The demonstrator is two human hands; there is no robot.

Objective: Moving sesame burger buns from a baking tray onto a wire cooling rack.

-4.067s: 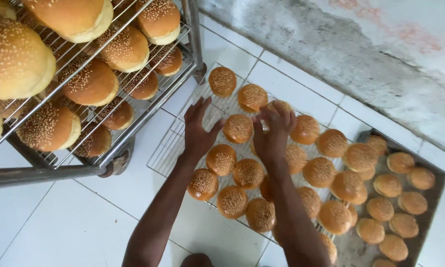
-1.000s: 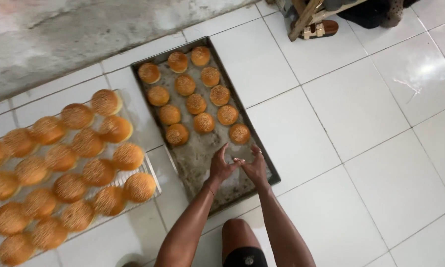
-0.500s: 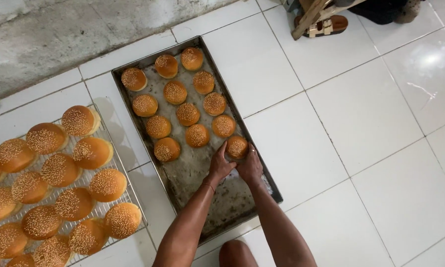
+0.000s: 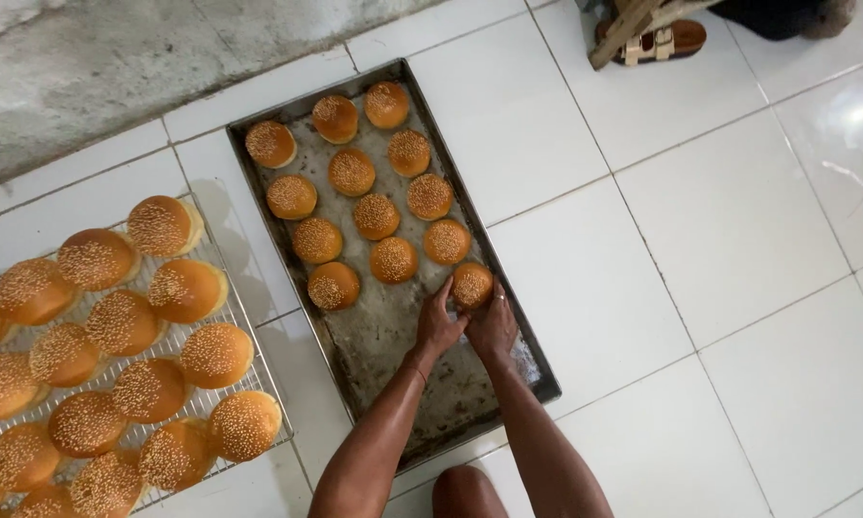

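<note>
Both hands on one sesame bun [image 4: 472,285] at the near right of the bun rows in the baking tray [image 4: 393,336] on the floor. Left hand [image 4: 438,326] and right hand [image 4: 494,329] grip it from either side. Wire rack [image 4: 249,360] of larger buns lies left.

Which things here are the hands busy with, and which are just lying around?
Busy with:
- left hand and right hand, both on one sesame bun
- baking tray it sits on
- other buns on the tray

Lying around:
- sandal
- wire rack of bigger buns
</note>
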